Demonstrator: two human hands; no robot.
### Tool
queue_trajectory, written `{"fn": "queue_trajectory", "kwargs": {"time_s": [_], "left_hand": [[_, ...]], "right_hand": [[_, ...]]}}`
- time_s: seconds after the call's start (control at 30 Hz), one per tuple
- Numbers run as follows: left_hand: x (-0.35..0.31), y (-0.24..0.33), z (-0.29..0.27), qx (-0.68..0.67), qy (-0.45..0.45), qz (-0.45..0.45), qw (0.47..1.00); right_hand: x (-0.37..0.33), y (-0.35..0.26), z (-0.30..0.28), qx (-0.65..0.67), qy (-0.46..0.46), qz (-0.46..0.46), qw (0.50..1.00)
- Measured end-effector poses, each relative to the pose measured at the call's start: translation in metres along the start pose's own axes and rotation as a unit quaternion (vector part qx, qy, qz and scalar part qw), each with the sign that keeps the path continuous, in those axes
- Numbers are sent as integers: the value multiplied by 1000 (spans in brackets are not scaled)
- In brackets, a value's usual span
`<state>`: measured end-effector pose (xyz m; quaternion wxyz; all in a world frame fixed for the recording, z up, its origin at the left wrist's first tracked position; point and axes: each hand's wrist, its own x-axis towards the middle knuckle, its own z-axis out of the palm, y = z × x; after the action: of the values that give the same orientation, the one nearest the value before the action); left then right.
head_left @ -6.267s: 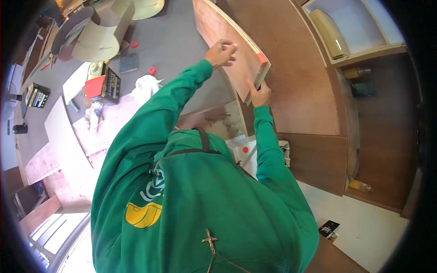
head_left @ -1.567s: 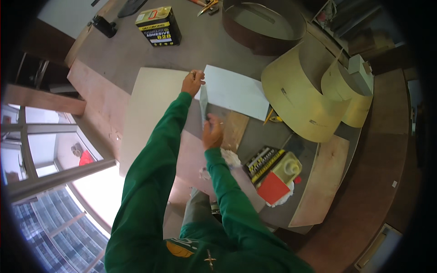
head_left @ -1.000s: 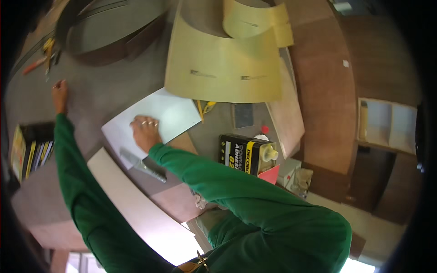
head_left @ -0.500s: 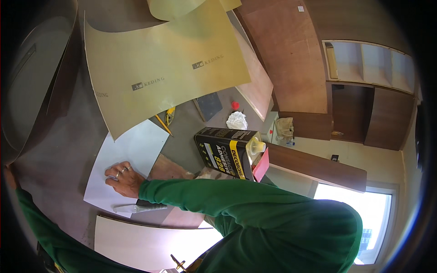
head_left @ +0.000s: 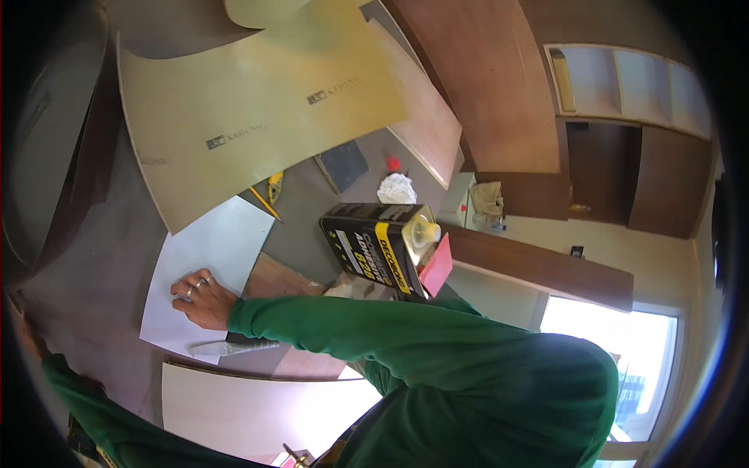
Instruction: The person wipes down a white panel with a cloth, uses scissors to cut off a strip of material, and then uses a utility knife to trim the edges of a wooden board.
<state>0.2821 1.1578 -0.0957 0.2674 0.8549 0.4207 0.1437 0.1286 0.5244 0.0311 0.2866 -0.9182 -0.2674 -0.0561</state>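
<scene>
The right hand (head_left: 204,299) rested half-open, fingers bent, gripping nothing I could see, on the white sheet (head_left: 221,238), which lay on the grey table (head_left: 117,312) with a scraper-like tool (head_left: 234,348) across its near corner, while the left hand (head_left: 31,338), far left in shadow, could not be judged for opening or hold

A woodworking workshop is being shown here: left of the black can (head_left: 367,243), a curved laminate sheet (head_left: 257,117) and pencil (head_left: 265,203) are seen; beyond it, bare wooden panels (head_left: 425,109) are spotted.
</scene>
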Motion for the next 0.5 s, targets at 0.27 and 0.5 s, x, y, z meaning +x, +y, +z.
{"fn": "queue_trajectory", "kwargs": {"time_s": [0.27,0.5], "left_hand": [[-252,97,-26,-107,-60,38,992],[-513,214,-190,-697,-177,-18,695]], "right_hand": [[-31,32,5,-59,49,27,997],[5,-21,9,133,-43,130,982]]}}
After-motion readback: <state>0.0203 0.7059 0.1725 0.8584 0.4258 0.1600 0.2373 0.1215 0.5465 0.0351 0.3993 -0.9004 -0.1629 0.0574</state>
